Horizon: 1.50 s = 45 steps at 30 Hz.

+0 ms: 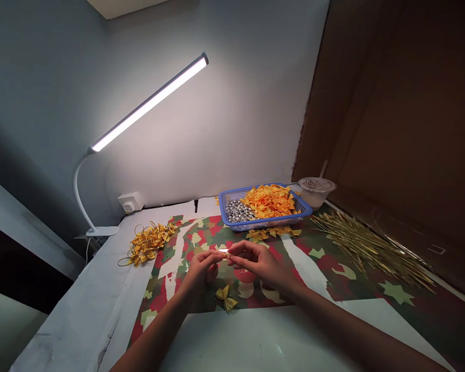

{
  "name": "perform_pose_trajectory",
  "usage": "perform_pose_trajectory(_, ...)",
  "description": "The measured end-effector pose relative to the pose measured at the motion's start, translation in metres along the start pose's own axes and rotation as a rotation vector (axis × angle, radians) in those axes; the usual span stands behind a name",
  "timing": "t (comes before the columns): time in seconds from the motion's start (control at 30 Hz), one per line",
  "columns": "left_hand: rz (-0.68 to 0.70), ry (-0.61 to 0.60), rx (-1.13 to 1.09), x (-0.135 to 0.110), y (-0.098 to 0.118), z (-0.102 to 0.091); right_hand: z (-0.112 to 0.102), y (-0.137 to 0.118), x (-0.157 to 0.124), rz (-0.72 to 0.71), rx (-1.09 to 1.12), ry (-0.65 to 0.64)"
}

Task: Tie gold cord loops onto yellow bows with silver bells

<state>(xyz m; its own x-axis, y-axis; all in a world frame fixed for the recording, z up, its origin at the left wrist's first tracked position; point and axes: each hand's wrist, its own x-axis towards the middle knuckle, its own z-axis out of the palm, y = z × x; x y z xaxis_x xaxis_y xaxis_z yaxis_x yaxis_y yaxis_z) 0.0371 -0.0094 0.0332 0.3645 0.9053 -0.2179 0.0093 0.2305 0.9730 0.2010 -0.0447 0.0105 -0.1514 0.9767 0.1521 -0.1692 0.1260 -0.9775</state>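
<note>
A lit lamp (151, 105) slants before the wall (240, 119), with a lidded cup (314, 198) farther right.

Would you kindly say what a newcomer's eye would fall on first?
Probably the lit lamp, slanting across the upper left. Next, the blue basket near the wall, heaped with orange pieces beside silver beads. In front, the left hand and right hand hold a tiny piece I cannot identify.

My left hand (199, 271) and my right hand (264, 264) were bare, with slim fingers (214, 254) whose nails were too small to make out. My left forearm (160, 328) and right forearm (341, 325) were uncovered too, smooth, narrow at the wrists and broader toward the edge of my view.
</note>
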Motion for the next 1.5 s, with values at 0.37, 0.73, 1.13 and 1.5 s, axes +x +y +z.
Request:
perform_pose_trajectory(0.37,0.033,-0.014,0.040,0.004,-0.005,-0.006,0.000,-0.005,-0.005,-0.007,-0.095,0.026)
perform_pose_trajectory(0.73,0.080,-0.014,0.128,0.000,-0.003,-0.003,0.001,-0.002,-0.006,-0.012,-0.094,0.048)
perform_pose_trajectory(1.13,0.311,0.046,0.332,-0.009,-0.006,0.002,0.001,0.001,-0.004,-0.065,-0.089,0.109)
perform_pose_trajectory(1.5,0.476,0.173,0.453,-0.009,-0.006,0.001,0.005,0.002,-0.008,-0.136,-0.193,0.167)
